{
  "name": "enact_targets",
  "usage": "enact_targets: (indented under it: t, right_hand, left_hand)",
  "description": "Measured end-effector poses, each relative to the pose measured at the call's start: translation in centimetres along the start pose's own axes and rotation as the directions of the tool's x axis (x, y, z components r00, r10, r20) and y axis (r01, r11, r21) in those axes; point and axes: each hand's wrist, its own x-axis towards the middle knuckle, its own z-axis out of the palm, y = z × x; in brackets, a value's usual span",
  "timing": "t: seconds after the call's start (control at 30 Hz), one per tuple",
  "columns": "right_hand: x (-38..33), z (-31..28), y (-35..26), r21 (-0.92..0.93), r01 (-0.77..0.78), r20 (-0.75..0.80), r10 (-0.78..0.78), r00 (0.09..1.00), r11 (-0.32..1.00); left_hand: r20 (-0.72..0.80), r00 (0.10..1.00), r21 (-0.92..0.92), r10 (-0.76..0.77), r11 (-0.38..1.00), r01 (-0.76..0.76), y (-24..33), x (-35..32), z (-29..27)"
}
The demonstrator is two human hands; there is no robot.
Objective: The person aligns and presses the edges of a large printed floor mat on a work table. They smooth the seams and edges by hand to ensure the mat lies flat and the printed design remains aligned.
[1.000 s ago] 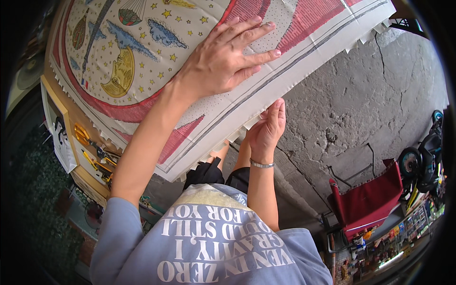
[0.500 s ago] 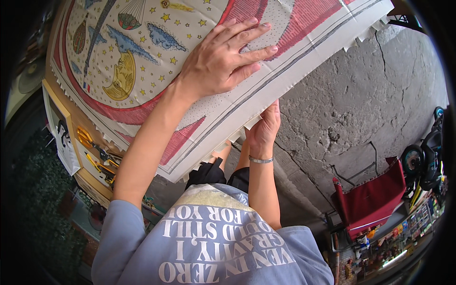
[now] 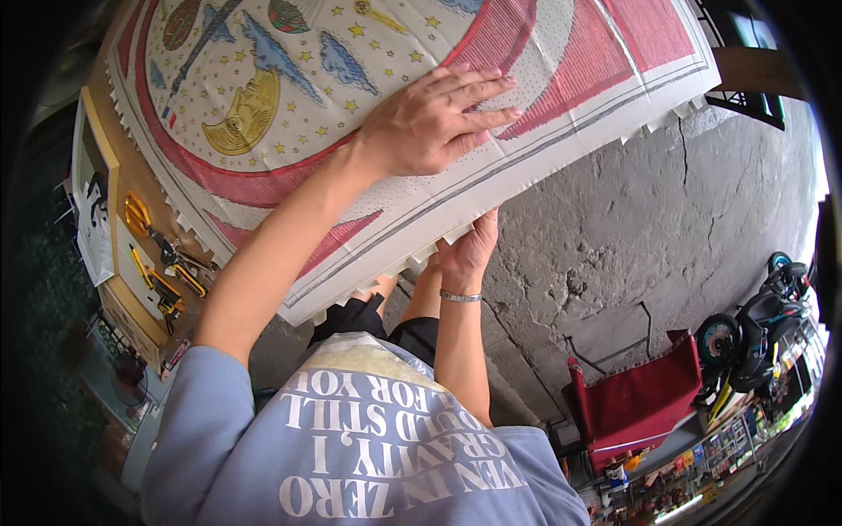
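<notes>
A large printed sheet (image 3: 526, 167) with a moon, stars, clouds and red bands lies over a board, its rim cut into small white tabs. On its face, near the side closest to me, my left hand (image 3: 430, 123) rests flat with fingers spread, touching a red band. My right hand (image 3: 471, 254), with a metal bracelet on the wrist, is just below that near side. Its fingers curl in at the tabbed edge, beside one tab that sticks out; the fingertips are partly hidden under the sheet.
Left of the board, yellow-handled scissors (image 3: 138, 213) and cutters (image 3: 162, 294) lie near a wooden frame (image 3: 101, 140). Cracked concrete floor (image 3: 605, 237) stretches to the right, with a dark red folding chair (image 3: 636, 399) and a small black motorbike (image 3: 754, 337) on it.
My view has shifted, so the sheet and surroundings sit differently in the picture. My left hand stays flat on the sheet, slightly farther along it; my right hand remains at the tabbed edge.
</notes>
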Motion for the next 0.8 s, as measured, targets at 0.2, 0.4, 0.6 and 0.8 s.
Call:
enact_targets:
  t: [0.2,0.4,0.6,0.8]
  right_hand:
    - [-0.4,0.2,-0.1,0.136,-0.129,0.107,0.114,0.988,0.982]
    - [1.4,-2.2,0.2,0.305,-0.306,0.361,0.188,0.914,0.902]
    - [2.6,-2.3,-0.2,-0.08,-0.137,0.055,0.141,0.988,0.987]
    - [-1.4,0.8,-4.2,-0.023,0.066,0.194,-0.06,0.979,0.998]
  left_hand:
    - [-0.018,1.0,-0.02,-0.015,1.0,0.015,0.2,0.0,-0.9]
    - [-0.017,0.999,-0.062,-0.03,0.998,0.029,0.2,0.3,-0.1]
    - [0.007,1.0,-0.024,-0.024,0.999,0.024,0.3,0.5,-0.8]
    - [0.027,0.999,-0.002,-0.019,1.0,0.019,0.1,0.3,-1.7]
